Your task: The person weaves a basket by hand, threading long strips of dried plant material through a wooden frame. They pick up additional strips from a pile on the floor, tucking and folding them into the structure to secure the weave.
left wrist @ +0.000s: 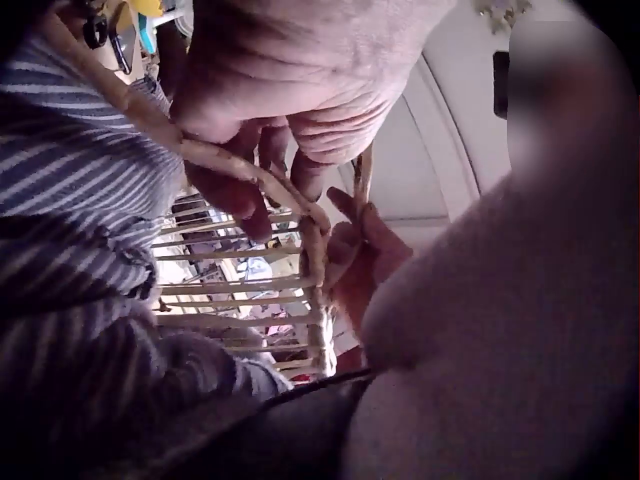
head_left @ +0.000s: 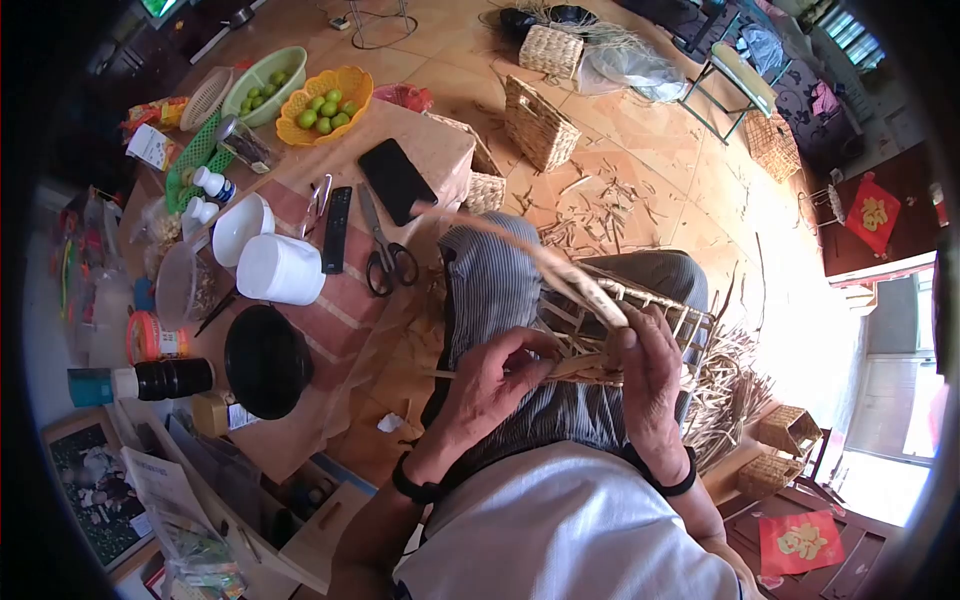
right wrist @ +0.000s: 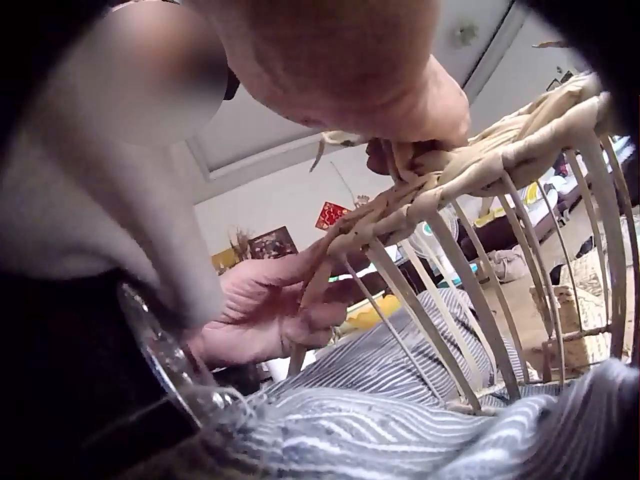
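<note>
A part-woven basket (head_left: 690, 330) of pale dried plant strands rests on the person's lap, its open uprights showing below a braided rim (right wrist: 480, 172). The left hand (head_left: 497, 378) pinches a strand (left wrist: 222, 160) at the rim, thumb against the fingers. On the other side of the basket, the right hand (head_left: 650, 375) grips a long strand (head_left: 590, 290) whose free end sweeps up and left across the knee. From the right wrist view, the right hand (right wrist: 350, 70) bends over the rim with its fingertips partly hidden, and the left hand (right wrist: 265, 310) holds the rim's near end.
At the left, a table (head_left: 350, 310) bears scissors (head_left: 385, 255), a phone (head_left: 395, 180), a remote (head_left: 337, 230), a black bowl (head_left: 268, 362) and a white tub (head_left: 280, 270). Loose strands (head_left: 735, 395) lie heaped at the right; finished baskets (head_left: 540, 125) and scraps (head_left: 600, 210) lie on the floor.
</note>
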Demonstrator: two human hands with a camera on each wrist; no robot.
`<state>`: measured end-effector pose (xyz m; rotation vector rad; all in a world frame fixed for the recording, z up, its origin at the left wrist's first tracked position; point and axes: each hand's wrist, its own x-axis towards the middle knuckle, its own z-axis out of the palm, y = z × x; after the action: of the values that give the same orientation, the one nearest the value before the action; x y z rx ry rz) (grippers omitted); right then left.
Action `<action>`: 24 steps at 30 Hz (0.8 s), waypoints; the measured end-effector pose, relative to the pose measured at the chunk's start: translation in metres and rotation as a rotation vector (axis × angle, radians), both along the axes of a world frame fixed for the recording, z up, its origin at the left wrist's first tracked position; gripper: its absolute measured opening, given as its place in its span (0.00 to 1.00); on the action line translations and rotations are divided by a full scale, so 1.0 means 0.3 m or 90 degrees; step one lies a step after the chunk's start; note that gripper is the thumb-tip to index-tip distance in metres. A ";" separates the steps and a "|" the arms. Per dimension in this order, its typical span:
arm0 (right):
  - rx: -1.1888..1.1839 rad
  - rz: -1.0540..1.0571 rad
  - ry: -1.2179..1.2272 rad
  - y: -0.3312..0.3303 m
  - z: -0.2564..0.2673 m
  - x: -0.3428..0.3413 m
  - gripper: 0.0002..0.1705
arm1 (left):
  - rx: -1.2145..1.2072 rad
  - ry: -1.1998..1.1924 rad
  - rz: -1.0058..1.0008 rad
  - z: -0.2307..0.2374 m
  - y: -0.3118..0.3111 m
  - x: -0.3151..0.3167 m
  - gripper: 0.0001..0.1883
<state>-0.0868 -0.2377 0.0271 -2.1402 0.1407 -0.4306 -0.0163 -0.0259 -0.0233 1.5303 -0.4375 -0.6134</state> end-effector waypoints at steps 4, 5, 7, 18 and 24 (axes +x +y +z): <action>0.050 -0.071 0.002 0.013 0.022 -0.005 0.18 | -0.083 0.112 -0.012 -0.022 -0.001 0.005 0.14; 0.097 -0.107 0.014 0.022 0.031 -0.009 0.17 | -0.121 0.162 -0.010 -0.018 -0.006 0.002 0.14; 0.129 -0.132 -0.026 0.022 0.015 -0.011 0.09 | -0.095 0.112 -0.012 -0.006 -0.012 0.008 0.14; -0.328 -0.023 -0.102 0.036 0.002 -0.002 0.16 | -0.226 0.261 -0.054 -0.098 -0.091 0.034 0.14; -0.350 -0.012 -0.080 0.041 0.013 -0.011 0.17 | -0.289 0.242 -0.086 -0.161 -0.098 0.063 0.15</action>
<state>-0.0902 -0.2252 0.0311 -2.6390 -0.0369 -0.6731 0.0024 -0.0554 -0.0715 0.9327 -0.3573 -0.8283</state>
